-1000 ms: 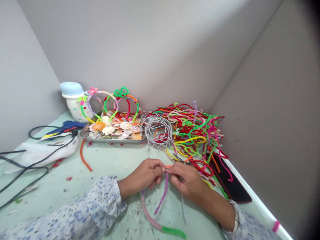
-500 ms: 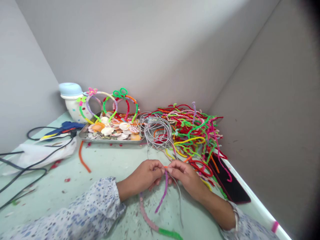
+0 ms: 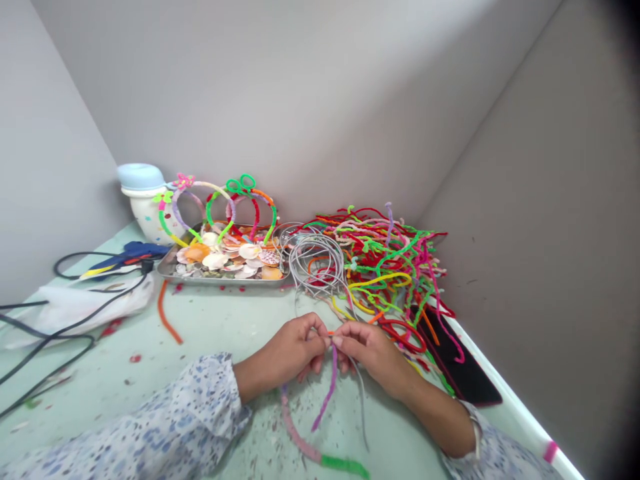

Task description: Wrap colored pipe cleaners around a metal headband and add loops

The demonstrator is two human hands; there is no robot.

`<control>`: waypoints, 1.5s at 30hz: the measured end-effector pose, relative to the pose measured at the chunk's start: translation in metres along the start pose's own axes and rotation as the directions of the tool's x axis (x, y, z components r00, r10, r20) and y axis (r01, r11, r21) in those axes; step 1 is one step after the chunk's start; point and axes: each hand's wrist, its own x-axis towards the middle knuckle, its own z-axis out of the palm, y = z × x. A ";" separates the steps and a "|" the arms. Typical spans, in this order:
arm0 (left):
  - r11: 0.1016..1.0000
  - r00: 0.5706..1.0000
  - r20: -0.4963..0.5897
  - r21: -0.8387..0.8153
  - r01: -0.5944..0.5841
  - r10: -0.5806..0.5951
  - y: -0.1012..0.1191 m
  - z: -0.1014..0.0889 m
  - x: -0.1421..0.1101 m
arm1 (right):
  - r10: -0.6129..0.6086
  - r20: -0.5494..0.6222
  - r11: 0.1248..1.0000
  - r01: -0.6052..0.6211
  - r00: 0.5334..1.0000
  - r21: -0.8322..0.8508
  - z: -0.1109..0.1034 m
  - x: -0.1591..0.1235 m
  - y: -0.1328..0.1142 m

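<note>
Left hand [image 3: 283, 355] and right hand [image 3: 373, 357] meet, fingers pinched on a purple pipe cleaner [image 3: 329, 393] (grey wire [image 3: 361, 400] hanging just beside). Pipe cleaner heap [image 3: 395, 267] at 1 o'clock

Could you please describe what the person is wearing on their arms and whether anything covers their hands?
Both arms wear loose, long white sleeves with a speckled blue print: the left sleeve and the right sleeve. A thin silver-coloured band, possibly a bracelet or watch strap, circles the right wrist at the cuff. The left-hand grip and right-hand grip are bare, without gloves.
</note>
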 end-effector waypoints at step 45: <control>0.994 0.998 0.048 -0.095 0.043 -0.039 -0.002 -0.003 0.002 | -0.483 0.168 0.445 0.406 0.859 -0.798 -0.004 -0.007 0.008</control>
